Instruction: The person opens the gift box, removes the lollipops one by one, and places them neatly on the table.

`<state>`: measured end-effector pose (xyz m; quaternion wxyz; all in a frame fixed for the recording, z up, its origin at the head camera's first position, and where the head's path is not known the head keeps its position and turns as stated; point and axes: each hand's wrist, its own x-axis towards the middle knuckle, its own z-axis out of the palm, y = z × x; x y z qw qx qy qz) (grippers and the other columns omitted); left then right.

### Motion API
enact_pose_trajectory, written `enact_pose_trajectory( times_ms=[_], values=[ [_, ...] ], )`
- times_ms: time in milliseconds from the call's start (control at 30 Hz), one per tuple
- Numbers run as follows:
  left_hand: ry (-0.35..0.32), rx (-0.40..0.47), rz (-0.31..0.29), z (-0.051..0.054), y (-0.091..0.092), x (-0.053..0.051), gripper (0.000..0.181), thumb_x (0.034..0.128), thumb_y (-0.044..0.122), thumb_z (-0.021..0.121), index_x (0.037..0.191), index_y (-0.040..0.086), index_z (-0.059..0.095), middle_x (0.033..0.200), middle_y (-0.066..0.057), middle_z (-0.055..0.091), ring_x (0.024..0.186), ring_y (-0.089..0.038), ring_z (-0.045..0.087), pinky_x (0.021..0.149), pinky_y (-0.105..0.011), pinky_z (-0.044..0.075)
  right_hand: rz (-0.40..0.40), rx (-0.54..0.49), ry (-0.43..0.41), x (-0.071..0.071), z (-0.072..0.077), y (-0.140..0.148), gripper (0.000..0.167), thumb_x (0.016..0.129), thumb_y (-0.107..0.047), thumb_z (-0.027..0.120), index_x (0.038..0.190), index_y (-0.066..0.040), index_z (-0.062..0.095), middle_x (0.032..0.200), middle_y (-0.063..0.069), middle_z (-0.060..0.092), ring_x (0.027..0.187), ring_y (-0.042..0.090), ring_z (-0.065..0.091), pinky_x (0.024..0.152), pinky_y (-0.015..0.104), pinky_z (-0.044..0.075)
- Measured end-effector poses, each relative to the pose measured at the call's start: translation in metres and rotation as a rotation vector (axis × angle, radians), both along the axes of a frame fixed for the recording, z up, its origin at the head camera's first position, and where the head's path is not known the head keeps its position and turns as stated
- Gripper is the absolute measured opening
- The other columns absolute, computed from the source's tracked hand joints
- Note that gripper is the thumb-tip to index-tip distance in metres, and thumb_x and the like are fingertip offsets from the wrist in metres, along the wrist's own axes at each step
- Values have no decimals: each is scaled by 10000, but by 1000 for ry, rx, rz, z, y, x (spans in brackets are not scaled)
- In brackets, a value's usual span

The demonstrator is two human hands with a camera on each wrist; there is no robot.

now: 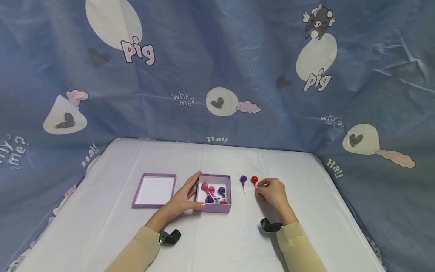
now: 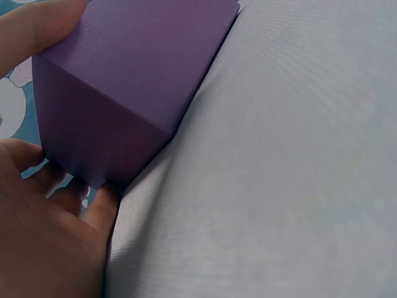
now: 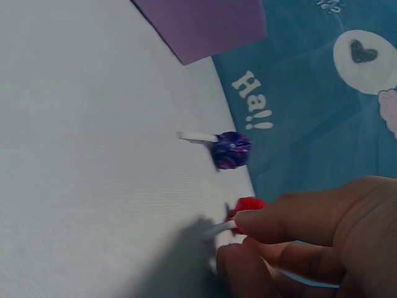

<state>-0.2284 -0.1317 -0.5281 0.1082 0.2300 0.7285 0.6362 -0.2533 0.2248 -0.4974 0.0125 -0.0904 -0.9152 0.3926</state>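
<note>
Red-wrapped round lollipop (image 1: 254, 179) on white stick: right of open-topped purple rectangular box (image 1: 214, 208), clamped between right hand's (image 1: 273, 192) thumb and fingers.
Purple-wrapped round lollipop (image 1: 242, 179) lies just beside it, box side. Box holds pink, purple and red lollipops; left hand (image 1: 181, 199) grips its left end, thumb at front. Shallow purple-edged white-lined lid (image 1: 157, 190) sits left, on white cloth-covered table (image 1: 238, 241).

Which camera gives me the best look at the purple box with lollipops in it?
The head view: it looks down into the purple box, showing its rim and the lollipops inside. The left wrist view shows only its outer walls, close up; the right wrist view catches just part of its outside at the top.
</note>
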Motion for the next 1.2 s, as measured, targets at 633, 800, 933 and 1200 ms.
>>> enact_pose_trajectory(
  times_ms=[633,800,933,1200],
  values=[
    [26,6,17,-1,-5,-3,1113,794,180,869,1621,333,139,1678,-12,65,1527,-232,76,1205,-365,213,90,-94,219,9,50,-23,202,866,-130,749,1049,-44,749,835,87,713,641,236,710,553,270,610],
    [21,-4,10,-2,-5,-3,1121,788,195,873,1621,335,136,1677,-6,65,1525,-226,86,1196,-328,223,109,-118,233,12,55,-33,157,861,-128,767,1010,-84,747,809,77,712,646,259,708,555,278,608],
    [14,-15,9,-3,-3,-3,1126,780,221,881,1617,355,140,1676,8,74,1523,-216,100,1193,-318,231,124,-132,228,14,55,-42,144,868,-113,767,1010,-96,748,800,57,708,632,223,695,553,278,605],
    [13,-6,1,-6,1,-4,1129,776,211,883,1612,374,142,1675,11,72,1520,-220,111,1198,-329,229,163,-147,222,19,54,-61,115,878,-123,754,992,-126,750,765,21,700,621,218,680,557,303,597]
  ],
)
